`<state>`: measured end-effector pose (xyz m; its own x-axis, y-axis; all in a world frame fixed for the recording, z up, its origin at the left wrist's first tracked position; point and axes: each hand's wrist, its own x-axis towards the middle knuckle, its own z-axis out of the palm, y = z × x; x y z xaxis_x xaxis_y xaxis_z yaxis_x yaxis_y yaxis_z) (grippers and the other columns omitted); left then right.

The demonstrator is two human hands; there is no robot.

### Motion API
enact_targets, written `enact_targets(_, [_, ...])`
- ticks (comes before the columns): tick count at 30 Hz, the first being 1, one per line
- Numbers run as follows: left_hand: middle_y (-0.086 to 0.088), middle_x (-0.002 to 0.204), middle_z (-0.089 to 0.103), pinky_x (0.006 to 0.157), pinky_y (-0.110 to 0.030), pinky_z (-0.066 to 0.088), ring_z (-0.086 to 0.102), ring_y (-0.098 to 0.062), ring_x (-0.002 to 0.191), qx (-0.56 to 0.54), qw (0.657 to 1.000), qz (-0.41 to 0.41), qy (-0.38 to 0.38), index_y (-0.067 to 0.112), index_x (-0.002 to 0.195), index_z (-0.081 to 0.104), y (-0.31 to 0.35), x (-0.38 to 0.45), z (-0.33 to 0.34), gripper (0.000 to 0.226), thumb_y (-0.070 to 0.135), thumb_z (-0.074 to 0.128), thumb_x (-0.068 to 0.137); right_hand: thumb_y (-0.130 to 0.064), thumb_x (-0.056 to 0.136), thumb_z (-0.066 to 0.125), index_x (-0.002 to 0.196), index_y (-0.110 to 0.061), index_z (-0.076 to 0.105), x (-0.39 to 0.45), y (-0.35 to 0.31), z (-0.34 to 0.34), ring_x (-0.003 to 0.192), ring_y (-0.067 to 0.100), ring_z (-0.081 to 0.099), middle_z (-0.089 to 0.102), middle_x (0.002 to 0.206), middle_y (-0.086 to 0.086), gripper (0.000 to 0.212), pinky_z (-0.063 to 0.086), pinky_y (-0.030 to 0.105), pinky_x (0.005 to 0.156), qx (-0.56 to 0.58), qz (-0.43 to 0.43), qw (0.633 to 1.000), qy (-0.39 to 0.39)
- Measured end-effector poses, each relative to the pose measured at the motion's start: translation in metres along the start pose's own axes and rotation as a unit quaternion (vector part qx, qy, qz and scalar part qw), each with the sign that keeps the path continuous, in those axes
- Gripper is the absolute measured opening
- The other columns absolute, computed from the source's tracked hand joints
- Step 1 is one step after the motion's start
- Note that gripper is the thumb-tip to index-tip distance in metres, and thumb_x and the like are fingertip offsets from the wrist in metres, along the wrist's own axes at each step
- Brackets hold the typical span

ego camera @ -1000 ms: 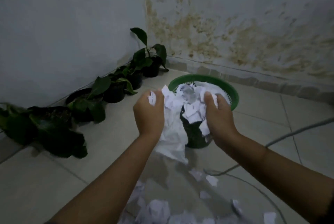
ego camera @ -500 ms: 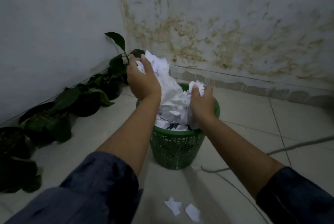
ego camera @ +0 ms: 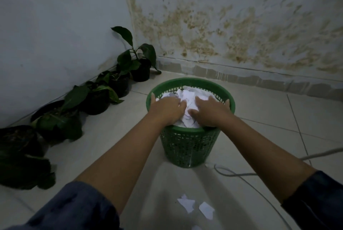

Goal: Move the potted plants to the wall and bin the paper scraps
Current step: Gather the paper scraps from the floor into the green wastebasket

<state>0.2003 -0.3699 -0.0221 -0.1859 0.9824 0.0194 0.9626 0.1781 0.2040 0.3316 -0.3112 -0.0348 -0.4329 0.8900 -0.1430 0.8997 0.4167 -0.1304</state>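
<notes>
Both hands are inside the mouth of the green mesh bin (ego camera: 189,148). The left hand (ego camera: 167,109) and right hand (ego camera: 210,112) lie palm-down on the white paper scraps (ego camera: 187,98) heaped in the bin, fingers spread and fairly straight, pressing rather than gripping. Two loose scraps (ego camera: 194,207) lie on the floor tiles (ego camera: 269,114) on the near side of the bin. Left of the bin, the potted plants (ego camera: 115,85) stand in a row along the wall (ego camera: 55,25), reaching the corner behind the bin. A pale cable (ego camera: 239,174) runs across the floor right of the bin.
</notes>
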Motion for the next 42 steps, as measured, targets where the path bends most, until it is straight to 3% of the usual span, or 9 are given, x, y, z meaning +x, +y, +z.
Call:
enact_targets(5, [-0.001,0.146,0.039,0.114,-0.042,0.009,0.032,-0.016,0.135,-0.09,0.968,0.026,0.232,0.024,0.135,0.047,-0.021,-0.029,-0.011,0.055,0.053,0.033,0.091,-0.052,0.093,0.042,0.144,-0.032,0.031,-0.029,-0.002,-0.009,0.142,0.028,0.02,0.024,0.153,0.013,0.056,0.012,0.049,0.116,0.132,-0.02,0.977,0.165])
enact_targets(9, [0.004,0.151,0.029,0.111,-0.034,0.011,0.023,-0.007,0.137,-0.16,0.947,0.05,0.275,0.025,0.141,0.036,-0.043,-0.085,0.002,0.061,0.057,0.031,0.089,-0.036,0.093,0.048,0.119,-0.018,0.058,-0.092,-0.018,0.008,0.11,0.013,0.048,0.053,0.119,0.004,0.033,0.038,0.022,0.09,0.292,-0.194,0.877,0.329])
enact_targets(13, [0.005,0.151,0.027,0.112,-0.034,0.014,0.019,0.002,0.133,-0.182,0.958,0.016,0.22,0.025,0.14,0.035,-0.065,-0.16,0.055,0.066,0.061,0.03,0.085,-0.034,0.095,0.043,0.111,-0.014,0.062,-0.136,-0.019,0.071,0.096,0.011,0.054,0.06,0.104,0.001,0.031,0.042,0.017,0.08,0.28,-0.317,0.886,0.192])
enact_targets(18, [-0.011,0.153,0.022,0.11,-0.05,0.028,0.031,-0.029,0.137,-0.128,0.959,-0.23,0.102,0.015,0.139,0.041,-0.134,-0.225,0.12,0.095,0.081,0.031,0.072,-0.073,0.086,0.012,0.15,-0.013,0.015,-0.132,0.009,0.154,0.145,0.021,0.012,0.013,0.158,0.007,0.088,0.013,0.028,0.115,0.139,-0.16,0.97,-0.121])
enact_targets(21, [-0.014,0.155,0.016,0.111,-0.049,0.024,0.021,-0.031,0.14,-0.087,0.938,-0.332,0.057,0.015,0.143,0.034,-0.169,-0.245,0.133,0.083,0.067,0.048,0.079,-0.088,0.05,-0.029,0.149,-0.001,0.007,-0.111,0.031,0.182,0.145,0.034,0.005,0.003,0.156,0.022,0.136,0.01,0.04,0.119,0.07,-0.095,0.989,-0.089])
enact_targets(28, [-0.011,0.156,0.013,0.114,-0.049,0.017,0.013,-0.027,0.143,-0.106,0.948,-0.297,0.051,0.017,0.145,0.027,-0.177,-0.241,0.14,0.091,0.073,0.039,0.076,-0.063,0.093,0.019,0.15,-0.005,0.003,-0.077,0.036,0.203,0.147,0.024,0.0,-0.002,0.159,0.012,0.083,0.003,0.041,0.119,0.048,-0.039,0.995,-0.075])
enact_targets(33, [-0.006,0.158,-0.002,0.115,-0.047,0.009,0.0,-0.023,0.145,-0.111,0.963,-0.245,0.012,0.019,0.15,0.007,-0.176,-0.226,0.164,0.125,0.097,0.003,0.052,-0.085,0.055,-0.025,0.151,-0.014,0.006,-0.094,0.035,0.219,0.146,0.016,-0.005,-0.005,0.157,-0.002,0.123,-0.006,0.031,0.117,0.08,-0.096,0.991,-0.038])
enact_targets(39, [0.006,0.155,-0.012,0.115,-0.042,-0.006,-0.013,-0.019,0.144,-0.125,0.967,-0.221,-0.036,0.018,0.15,-0.002,-0.176,-0.215,0.181,0.123,0.095,0.003,0.055,-0.068,0.091,0.014,0.143,-0.031,0.029,-0.144,0.001,0.232,0.143,-0.001,0.011,0.019,0.151,-0.019,0.065,0.0,0.018,0.117,0.226,-0.305,0.923,-0.067])
enact_targets(42, [0.016,0.148,-0.014,0.112,-0.035,-0.014,-0.018,-0.01,0.141,-0.151,0.973,-0.173,-0.029,0.022,0.149,0.002,-0.169,-0.223,0.191,0.12,0.094,-0.009,0.054,-0.071,0.087,0.005,0.147,-0.032,0.02,-0.13,-0.003,0.236,0.142,-0.004,-0.003,0.008,0.152,-0.02,0.073,-0.004,0.021,0.117,0.198,-0.274,0.941,-0.023])
